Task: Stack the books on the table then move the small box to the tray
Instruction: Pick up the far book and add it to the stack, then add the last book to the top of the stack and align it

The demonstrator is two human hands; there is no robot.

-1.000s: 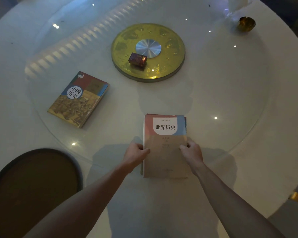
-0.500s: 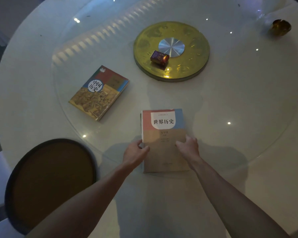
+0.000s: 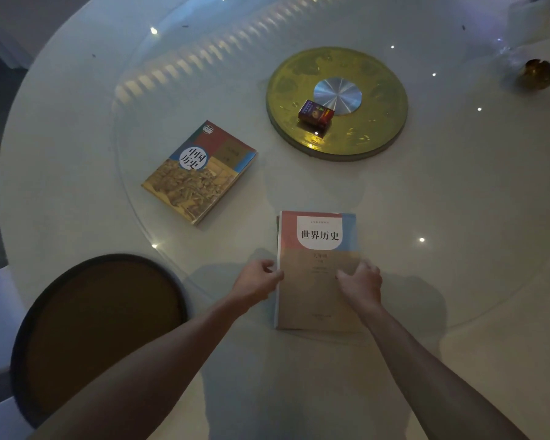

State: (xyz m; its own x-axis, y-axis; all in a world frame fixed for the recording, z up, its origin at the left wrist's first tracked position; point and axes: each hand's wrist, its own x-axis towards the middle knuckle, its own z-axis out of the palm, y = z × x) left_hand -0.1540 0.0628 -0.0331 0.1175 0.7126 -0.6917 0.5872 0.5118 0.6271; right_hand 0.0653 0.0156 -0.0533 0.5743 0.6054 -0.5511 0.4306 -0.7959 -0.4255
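Note:
A tan book with a red, white and blue top (image 3: 318, 271) lies in front of me on the white round table (image 3: 458, 217); another book's edge peeks out under its left side. My left hand (image 3: 258, 281) pinches its left edge. My right hand (image 3: 361, 281) rests with curled fingers on the cover near the right edge. A second book with a golden picture cover (image 3: 200, 173) lies apart, further left. The small red box (image 3: 316, 113) sits on the gold disc (image 3: 337, 103). The dark round tray (image 3: 99, 325) is at my near left.
A glass turntable covers the table's middle, its rim (image 3: 172, 268) curving between tray and books. A small brass bowl (image 3: 540, 74) stands at the far right. The table's edge drops off at the left, beside the tray.
The camera has swung left, so everything sits further right in view. My right hand has slid from the book's right edge onto the cover. The books and the box lie where they were.

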